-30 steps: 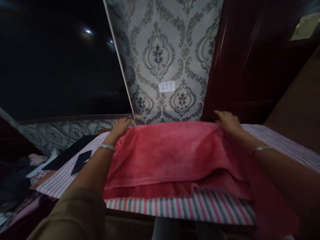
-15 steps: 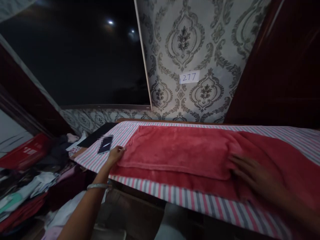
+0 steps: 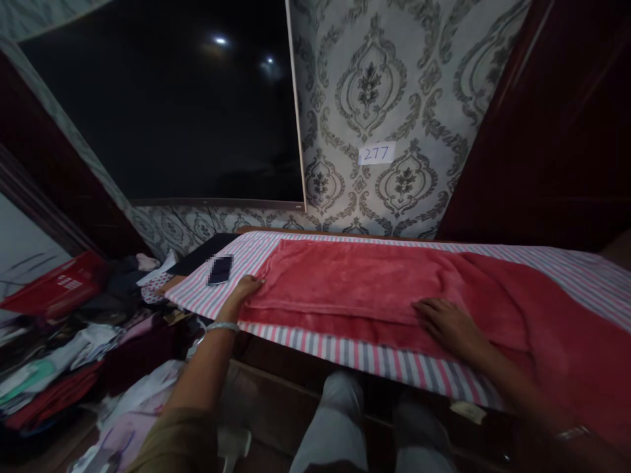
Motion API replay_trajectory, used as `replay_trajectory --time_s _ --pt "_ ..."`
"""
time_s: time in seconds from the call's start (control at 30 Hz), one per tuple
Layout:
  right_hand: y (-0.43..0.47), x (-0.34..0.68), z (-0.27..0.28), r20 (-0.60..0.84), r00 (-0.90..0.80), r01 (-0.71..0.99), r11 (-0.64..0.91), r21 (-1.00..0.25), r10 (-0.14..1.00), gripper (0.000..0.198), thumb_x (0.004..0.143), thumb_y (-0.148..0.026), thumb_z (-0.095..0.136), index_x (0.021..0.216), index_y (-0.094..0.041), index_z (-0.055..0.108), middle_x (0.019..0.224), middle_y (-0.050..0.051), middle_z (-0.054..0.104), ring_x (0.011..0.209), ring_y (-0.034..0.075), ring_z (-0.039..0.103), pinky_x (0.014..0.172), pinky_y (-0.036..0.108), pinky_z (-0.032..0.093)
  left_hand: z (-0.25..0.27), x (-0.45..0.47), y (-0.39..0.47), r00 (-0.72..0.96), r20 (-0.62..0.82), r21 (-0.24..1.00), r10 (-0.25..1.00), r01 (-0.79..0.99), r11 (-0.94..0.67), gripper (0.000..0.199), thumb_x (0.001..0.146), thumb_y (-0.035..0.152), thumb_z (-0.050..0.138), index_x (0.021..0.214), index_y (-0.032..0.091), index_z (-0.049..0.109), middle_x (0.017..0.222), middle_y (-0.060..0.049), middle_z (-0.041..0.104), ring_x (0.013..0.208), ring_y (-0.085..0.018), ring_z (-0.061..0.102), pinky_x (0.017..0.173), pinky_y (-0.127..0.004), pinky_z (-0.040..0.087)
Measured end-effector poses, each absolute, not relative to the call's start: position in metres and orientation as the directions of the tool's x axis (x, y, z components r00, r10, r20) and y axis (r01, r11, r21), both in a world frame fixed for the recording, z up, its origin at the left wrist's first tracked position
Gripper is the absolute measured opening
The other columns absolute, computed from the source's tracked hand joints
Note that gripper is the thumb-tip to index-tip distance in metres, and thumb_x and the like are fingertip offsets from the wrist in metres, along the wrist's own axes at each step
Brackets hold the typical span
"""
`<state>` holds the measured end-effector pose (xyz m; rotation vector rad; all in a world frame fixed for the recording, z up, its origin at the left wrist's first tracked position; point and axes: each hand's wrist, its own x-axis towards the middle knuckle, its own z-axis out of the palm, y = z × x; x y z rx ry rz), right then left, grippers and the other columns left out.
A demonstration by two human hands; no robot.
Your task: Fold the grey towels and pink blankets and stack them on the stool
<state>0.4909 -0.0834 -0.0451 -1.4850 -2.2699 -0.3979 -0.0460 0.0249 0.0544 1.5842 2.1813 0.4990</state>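
A red plush blanket (image 3: 345,276) lies folded in layers on a striped cloth (image 3: 374,360) over a table. Its right part spreads loosely beyond the fold and off the near edge. At the blanket's left edge, my left hand (image 3: 244,289) is closed, thumb and fingers pinching the border. My right hand (image 3: 448,323) rests palm down on the right side of the folded layer, fingers stretched out over the fabric and holding nothing. A phone (image 3: 220,270) lies on the striped cloth just left of my left hand.
Behind the table, a large dark television (image 3: 162,105) hangs on patterned wallpaper beside a paper label (image 3: 376,154) reading 277. Heaped clothes (image 3: 93,345) and a red bag (image 3: 56,282) lie at the left. My legs (image 3: 332,420) are below the table's near edge.
My right hand has moved left and nearer over the blanket, with its fingers now flatter on it. My left hand stays at the left edge. The view has shifted slightly.
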Motion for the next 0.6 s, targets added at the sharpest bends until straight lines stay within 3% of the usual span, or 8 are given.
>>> replay_trajectory --time_s 0.07,0.17,0.27,0.37,0.47,0.6 --pt "-0.089 0.494 -0.044 0.455 -0.381 0.906 0.424 0.009 0.805 0.039 0.095 -0.028 0.044 0.122 -0.02 0.071 0.117 0.016 0.071 0.103 0.03 0.067 0.084 0.045 0.053 0.054 -0.049 0.018 -0.27 -0.122 0.516 0.955 0.805 0.293 0.022 0.084 0.035 0.065 0.074 0.015 0.064 0.064 -0.003 0.064 0.06 -0.017 0.062 0.057 -0.028 0.048" --pt "-0.099 0.498 -0.035 0.453 -0.367 0.913 0.408 0.01 0.812 0.037 0.096 -0.024 0.039 0.108 -0.02 0.074 0.106 0.014 0.072 0.097 0.028 0.066 0.081 0.043 0.051 0.056 -0.051 0.014 -0.268 -0.098 0.512 0.958 0.812 0.279 0.016 0.083 0.029 0.063 0.077 0.015 0.067 0.07 -0.004 0.066 0.07 -0.017 0.064 0.063 -0.026 0.048" --pt "-0.107 0.502 -0.02 0.533 -0.276 0.948 0.319 0.014 0.799 0.036 0.098 -0.025 0.037 0.095 -0.019 0.072 0.093 0.014 0.072 0.088 0.028 0.065 0.074 0.041 0.048 0.062 -0.057 0.013 -0.3 -0.046 0.497 0.953 0.821 0.282 0.019 0.086 0.029 0.058 0.09 0.014 0.069 0.079 -0.006 0.069 0.079 -0.019 0.066 0.065 -0.026 0.049" --pt "-0.116 0.503 -0.009 0.619 -0.226 0.962 0.272 0.02 0.752 0.034 0.099 -0.031 0.038 0.092 -0.019 0.07 0.089 0.015 0.071 0.085 0.029 0.064 0.071 0.04 0.046 0.067 -0.067 0.009 -0.321 -0.028 0.476 0.947 0.828 0.295 0.026 0.088 0.032 0.054 0.1 0.013 0.068 0.082 -0.008 0.07 0.073 -0.019 0.066 0.062 -0.027 0.049" --pt "-0.13 0.5 -0.012 0.604 -0.313 0.935 0.348 0.062 0.733 0.033 0.099 -0.029 0.039 0.096 -0.021 0.071 0.085 0.013 0.07 0.083 0.028 0.063 0.075 0.04 0.044 0.063 -0.074 0.002 -0.325 -0.021 0.434 0.946 0.849 0.301 0.023 0.083 0.033 0.06 0.094 0.015 0.069 0.082 -0.01 0.072 0.073 -0.022 0.067 0.065 -0.029 0.05" --pt "-0.146 0.499 -0.032 0.523 -0.395 0.911 0.396 0.115 0.756 0.032 0.098 -0.028 0.041 0.097 -0.02 0.072 0.083 0.011 0.069 0.081 0.026 0.063 0.077 0.039 0.042 0.049 -0.074 -0.003 -0.32 0.002 0.369 0.947 0.881 0.297 0.018 0.077 0.033 0.066 0.086 0.018 0.07 0.088 -0.013 0.074 0.091 -0.027 0.069 0.076 -0.031 0.051"
